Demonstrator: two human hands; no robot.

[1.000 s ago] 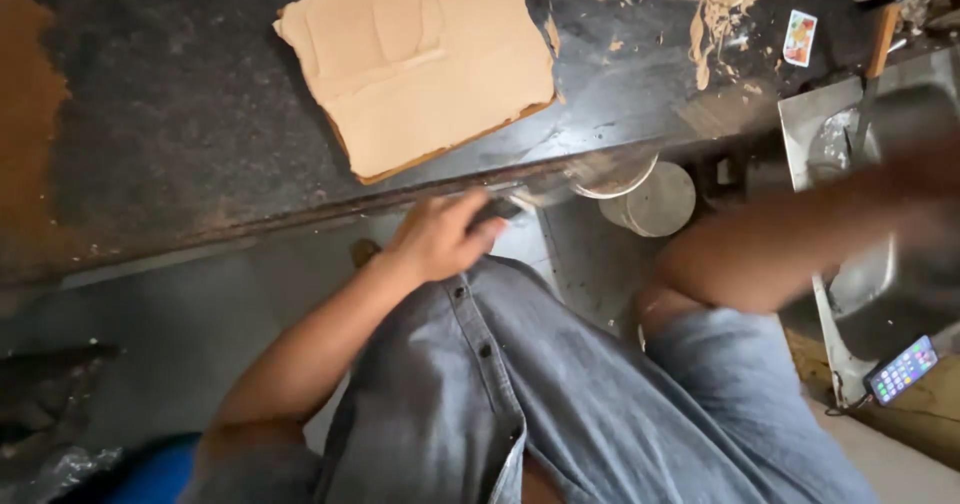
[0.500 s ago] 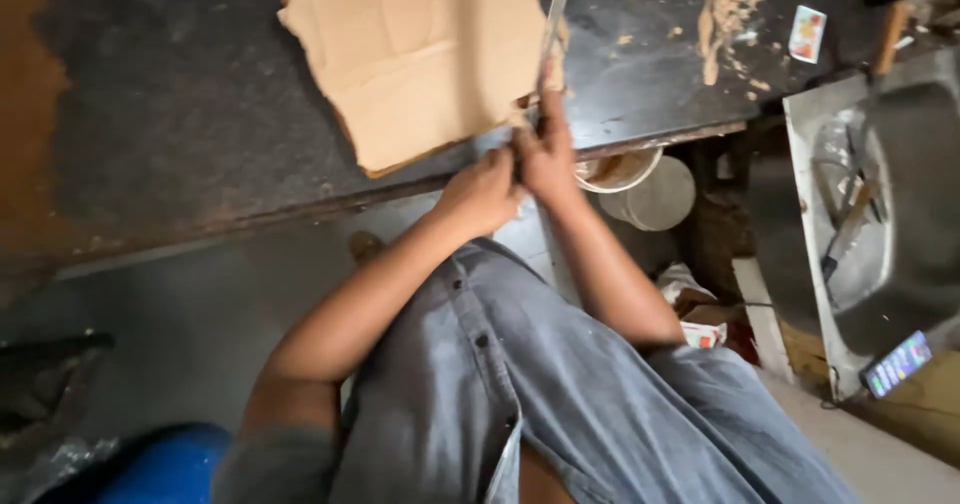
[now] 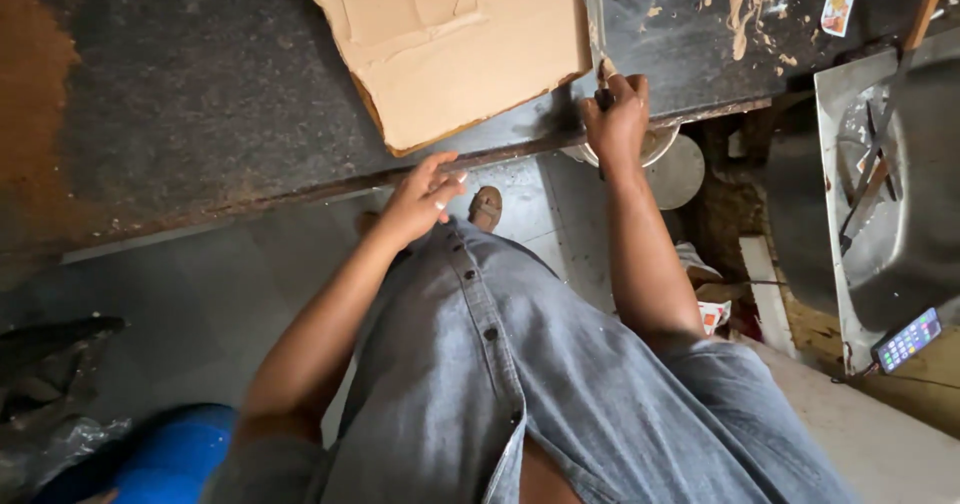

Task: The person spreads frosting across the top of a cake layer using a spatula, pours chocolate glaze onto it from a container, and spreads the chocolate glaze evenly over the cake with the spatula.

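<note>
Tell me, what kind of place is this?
Probably a small workshop. There is a dark, worn metal workbench, a flat brown cardboard sheet lying on it, and a grey metal tray of hand tools beside it.

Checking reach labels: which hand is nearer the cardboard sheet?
Left. The left hand hovers just below the cardboard sheet corner; the right hand, gripping a long blade, sits off its right edge.

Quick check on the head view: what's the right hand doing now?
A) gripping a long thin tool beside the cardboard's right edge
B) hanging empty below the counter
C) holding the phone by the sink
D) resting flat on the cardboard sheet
A: the right hand is closed round the handle of a long thin tool, whose blade runs up along the right edge of the cardboard sheet on the dark counter.
</note>
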